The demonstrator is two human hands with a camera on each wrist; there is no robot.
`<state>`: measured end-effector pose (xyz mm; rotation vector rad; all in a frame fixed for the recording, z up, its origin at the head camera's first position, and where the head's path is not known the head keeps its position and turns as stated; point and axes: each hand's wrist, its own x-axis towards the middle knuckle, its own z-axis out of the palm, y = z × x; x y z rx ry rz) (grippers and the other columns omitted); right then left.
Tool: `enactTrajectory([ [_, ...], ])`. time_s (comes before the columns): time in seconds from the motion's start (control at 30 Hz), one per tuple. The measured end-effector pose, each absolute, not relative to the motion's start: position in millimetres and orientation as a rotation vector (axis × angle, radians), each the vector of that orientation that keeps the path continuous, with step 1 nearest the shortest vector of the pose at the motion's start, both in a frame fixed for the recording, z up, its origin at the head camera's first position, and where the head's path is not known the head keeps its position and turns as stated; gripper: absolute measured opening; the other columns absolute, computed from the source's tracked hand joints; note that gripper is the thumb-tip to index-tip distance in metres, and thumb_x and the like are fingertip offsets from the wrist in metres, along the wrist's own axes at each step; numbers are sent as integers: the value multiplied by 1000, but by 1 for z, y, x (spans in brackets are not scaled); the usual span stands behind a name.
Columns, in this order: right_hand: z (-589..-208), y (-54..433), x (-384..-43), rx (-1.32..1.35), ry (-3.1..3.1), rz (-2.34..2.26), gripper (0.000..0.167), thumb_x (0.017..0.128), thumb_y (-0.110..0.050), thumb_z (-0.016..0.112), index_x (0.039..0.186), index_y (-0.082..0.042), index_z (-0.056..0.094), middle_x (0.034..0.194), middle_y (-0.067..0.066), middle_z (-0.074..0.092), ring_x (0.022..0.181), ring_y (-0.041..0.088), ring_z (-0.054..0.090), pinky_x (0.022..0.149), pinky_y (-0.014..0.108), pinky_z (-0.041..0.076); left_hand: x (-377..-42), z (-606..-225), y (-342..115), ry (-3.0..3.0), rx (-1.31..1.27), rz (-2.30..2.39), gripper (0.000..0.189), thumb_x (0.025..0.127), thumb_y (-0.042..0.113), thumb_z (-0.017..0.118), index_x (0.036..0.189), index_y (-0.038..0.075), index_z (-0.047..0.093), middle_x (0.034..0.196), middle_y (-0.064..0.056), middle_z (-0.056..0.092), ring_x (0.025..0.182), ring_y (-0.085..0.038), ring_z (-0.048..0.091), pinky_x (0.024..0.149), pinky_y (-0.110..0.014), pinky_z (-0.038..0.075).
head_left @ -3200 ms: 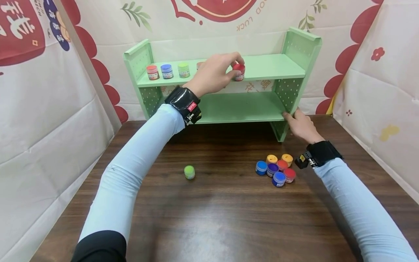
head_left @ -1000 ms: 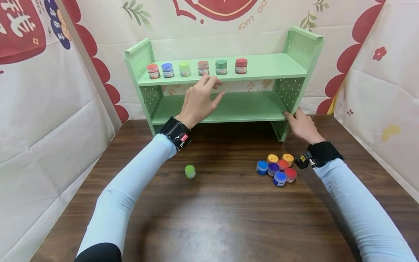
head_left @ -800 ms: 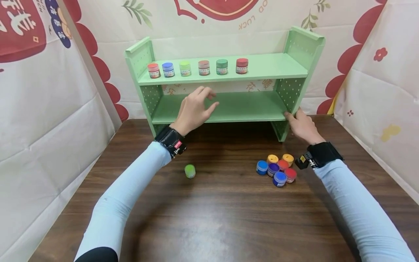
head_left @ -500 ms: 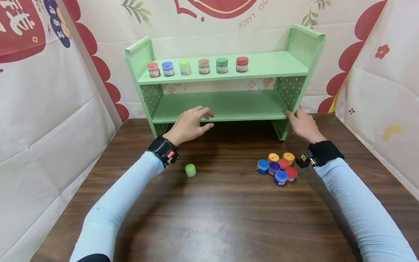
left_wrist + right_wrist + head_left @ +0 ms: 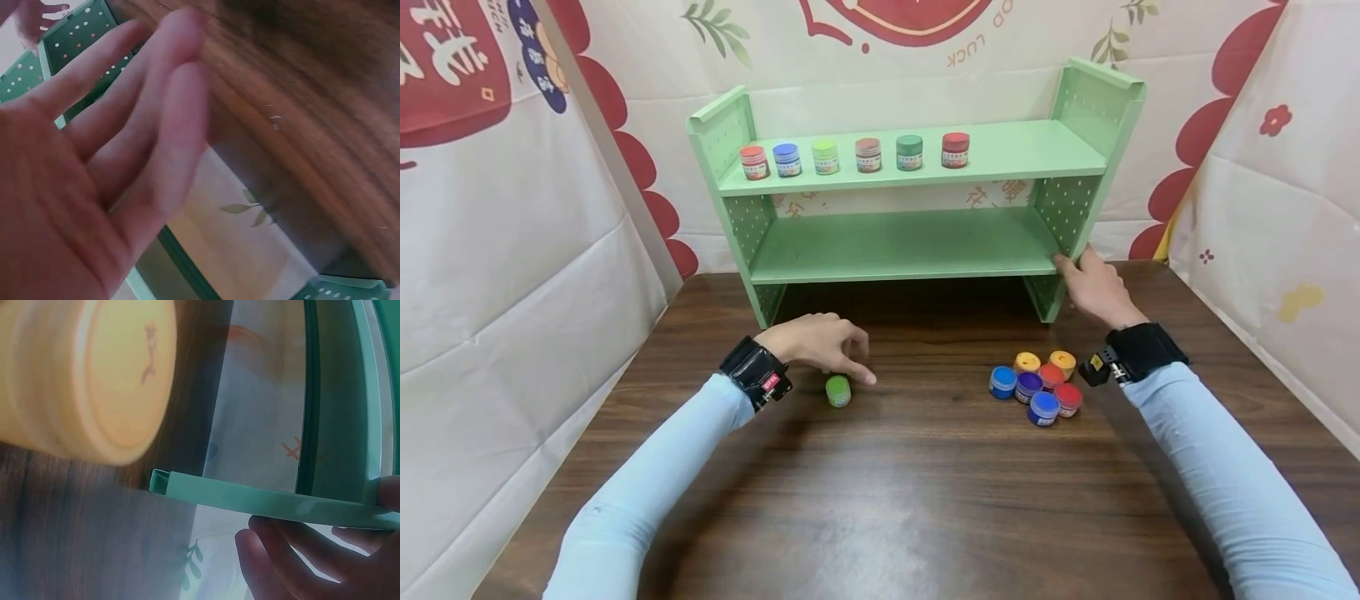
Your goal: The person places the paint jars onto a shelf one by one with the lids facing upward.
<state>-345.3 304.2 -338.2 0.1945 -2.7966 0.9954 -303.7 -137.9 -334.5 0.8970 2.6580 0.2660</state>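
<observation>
My left hand (image 5: 818, 342) hovers over the table beside a small paint jar with a green lid (image 5: 838, 392). Its fingers are loosely bent with nothing between them, and the thumb reaches past the jar on the right; the left wrist view shows the bare palm (image 5: 56, 187). At the right end of the green two-tier shelf (image 5: 895, 246), my right hand (image 5: 1099, 289) grips the side panel (image 5: 250, 501), thumb on the inner face and fingers outside. Six jars stand in a row on the upper board, from an orange-red one (image 5: 755, 163) to a dark red one (image 5: 955, 151).
A cluster of several jars, among them a blue one (image 5: 1043, 409) and a yellow one (image 5: 1063, 362), stands on the brown wooden table (image 5: 880, 500) near my right wrist. Printed cloth (image 5: 512, 292) hangs behind and at both sides. One yellow jar (image 5: 125, 381) looms close in the right wrist view.
My left hand has let go of the dark red jar on the upper board and come down to the green-lidded jar on the table. The right hand has stayed on the shelf's side.
</observation>
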Motion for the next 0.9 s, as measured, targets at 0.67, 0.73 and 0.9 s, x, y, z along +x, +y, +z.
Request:
enactTrajectory([
  [0.67, -338, 304, -347, 200, -2807, 998, 72, 109, -53, 25, 165, -9, 15, 122, 33, 60, 59, 19, 62, 58, 38, 49, -287, -353, -159, 2649, 903, 279, 27, 79, 48, 87, 94, 32, 70, 82, 8, 68, 80, -10, 61, 70, -30, 49],
  [0.73, -338, 303, -347, 195, -2808, 996, 72, 109, -53, 25, 165, -10, 15, 123, 33, 60, 60, 19, 62, 58, 38, 49, -289, -353, -160, 2646, 908, 295, 25, 80, 46, 86, 93, 32, 70, 83, 8, 69, 80, -10, 62, 70, -31, 49],
  [0.9, -338, 302, -347, 189, -2796, 989, 71, 109, -52, 25, 166, -11, 15, 126, 33, 59, 60, 19, 63, 57, 37, 49, -297, -354, -157, 2658, 948, 314, 23, 82, 44, 85, 95, 33, 70, 87, 12, 72, 85, -7, 66, 77, -32, 52],
])
